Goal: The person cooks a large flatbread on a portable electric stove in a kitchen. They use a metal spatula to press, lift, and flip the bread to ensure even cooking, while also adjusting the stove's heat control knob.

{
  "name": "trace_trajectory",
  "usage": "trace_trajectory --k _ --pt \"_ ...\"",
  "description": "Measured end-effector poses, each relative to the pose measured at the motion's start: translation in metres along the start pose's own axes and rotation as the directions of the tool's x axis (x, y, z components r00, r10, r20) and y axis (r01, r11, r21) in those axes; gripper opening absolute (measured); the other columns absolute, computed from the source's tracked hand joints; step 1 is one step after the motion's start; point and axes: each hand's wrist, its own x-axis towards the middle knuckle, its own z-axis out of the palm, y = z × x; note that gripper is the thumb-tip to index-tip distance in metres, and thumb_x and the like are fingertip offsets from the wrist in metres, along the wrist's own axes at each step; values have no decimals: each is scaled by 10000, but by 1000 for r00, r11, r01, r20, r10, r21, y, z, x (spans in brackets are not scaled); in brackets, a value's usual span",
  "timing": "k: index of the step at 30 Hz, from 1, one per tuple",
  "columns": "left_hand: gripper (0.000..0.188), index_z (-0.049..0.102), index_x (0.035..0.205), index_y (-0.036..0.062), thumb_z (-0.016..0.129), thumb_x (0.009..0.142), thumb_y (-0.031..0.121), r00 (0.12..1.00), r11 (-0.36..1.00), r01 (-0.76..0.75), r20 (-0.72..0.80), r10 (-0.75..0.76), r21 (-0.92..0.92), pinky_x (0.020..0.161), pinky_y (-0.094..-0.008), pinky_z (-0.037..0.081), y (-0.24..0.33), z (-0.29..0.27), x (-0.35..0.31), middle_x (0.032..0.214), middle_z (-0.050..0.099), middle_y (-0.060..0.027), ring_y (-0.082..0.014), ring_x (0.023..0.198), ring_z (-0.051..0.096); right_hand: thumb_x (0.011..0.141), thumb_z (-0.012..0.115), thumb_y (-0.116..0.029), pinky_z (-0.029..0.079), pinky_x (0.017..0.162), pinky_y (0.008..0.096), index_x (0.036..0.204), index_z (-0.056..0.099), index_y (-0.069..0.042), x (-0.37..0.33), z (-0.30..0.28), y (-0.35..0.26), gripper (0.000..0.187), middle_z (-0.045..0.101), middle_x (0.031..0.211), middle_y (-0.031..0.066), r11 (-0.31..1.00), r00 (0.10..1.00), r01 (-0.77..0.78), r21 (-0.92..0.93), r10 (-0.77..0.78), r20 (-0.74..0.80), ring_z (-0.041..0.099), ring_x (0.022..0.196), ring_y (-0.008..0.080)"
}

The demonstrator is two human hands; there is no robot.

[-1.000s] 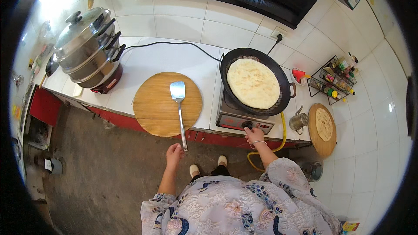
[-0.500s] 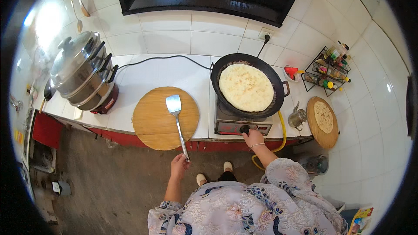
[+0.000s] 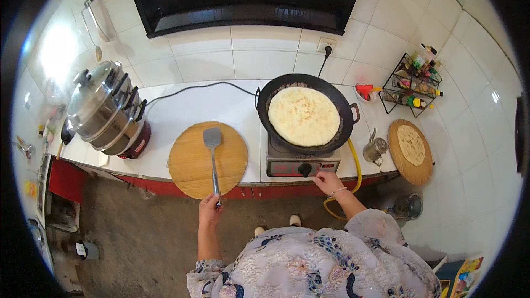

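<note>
My left hand [image 3: 209,208] is closed round the handle of a metal spatula [image 3: 213,160]. Its flat blade lies over a round wooden board [image 3: 187,160]; I cannot tell whether it touches the wood. At the front of a gas stove [image 3: 279,165], my right hand [image 3: 329,184] is just right of the black knob [image 3: 305,169], with loosely bent fingers apart from it. On the burner sits a black wok [image 3: 353,127] holding a large, pale round flatbread [image 3: 303,116] with light brown specks.
A stacked steamer [image 3: 105,110] stands on the left counter. To the stove's right are a metal pot [image 3: 375,148], a board with another flatbread [image 3: 411,146], a red-and-white bowl [image 3: 365,91] and a condiment rack [image 3: 411,85]. A yellow hose [image 3: 356,165] hangs beside the stove.
My right hand has come off the stove knob and moved slightly right. The spatula's handle has swung left with my left hand, and the view has shifted a little.
</note>
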Motion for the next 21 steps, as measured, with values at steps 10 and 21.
trace_trajectory --k 10,21 --pt "213 587 1010 44 613 865 197 987 967 -54 159 14 247 493 -202 406 53 184 -43 748 576 11 -65 593 510 849 598 -137 496 634 353 1188 572 -123 20 -86 -106 341 629 890 112 834 814 546 80 -506 -285 617 733 270" --pt "375 588 1083 38 475 967 376 779 868 -62 567 -266 492 531 -209 447 21 308 -28 867 660 -69 -108 683 602 816 608 2 489 697 309 1109 547 -83 38 -103 -50 312 614 871 89 721 822 560 407 -427 -376 621 790 226"
